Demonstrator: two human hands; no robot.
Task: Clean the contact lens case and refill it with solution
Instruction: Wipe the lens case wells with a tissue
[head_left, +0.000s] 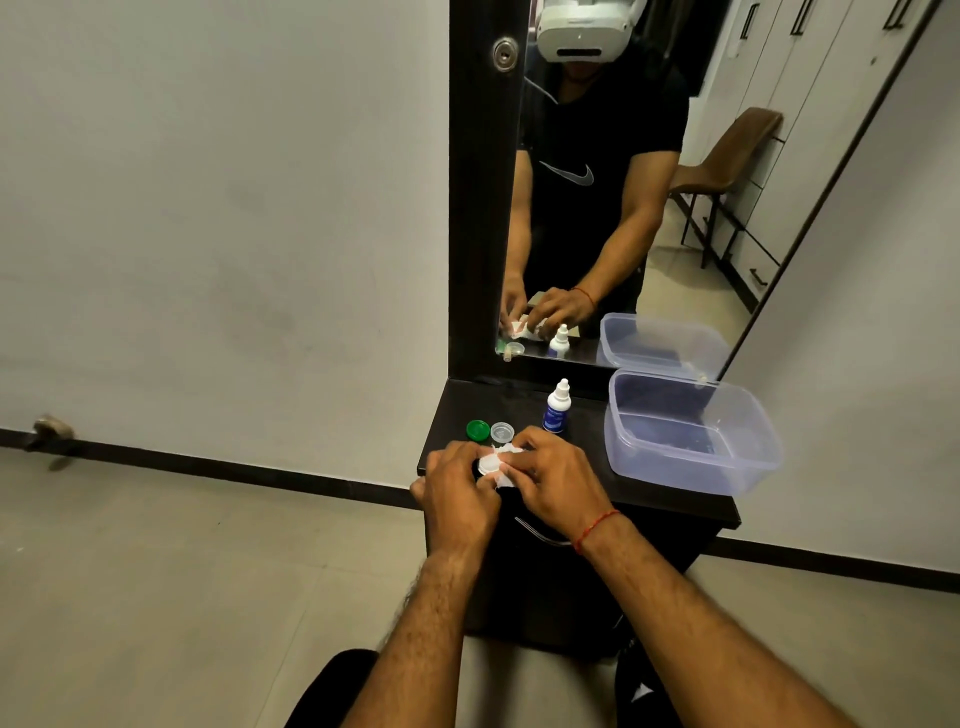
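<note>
Both hands meet over the front left of the dark dresser top (670, 501). My left hand (460, 491) grips the white contact lens case (487, 464), mostly hidden by its fingers. My right hand (553, 480) presses a white tissue (506, 453) against the case. Two loose caps lie just behind the hands: a green cap (478, 430) and a clear cap (502, 431). The solution bottle (557, 408), white with a blue label and its cap on, stands upright behind my right hand.
A clear plastic tub (691, 434) sits open on the right of the dresser top. A tall mirror (649, 182) rises behind, showing a person's reflection. A drawer handle (540, 535) is below the hands. White wall and tiled floor lie to the left.
</note>
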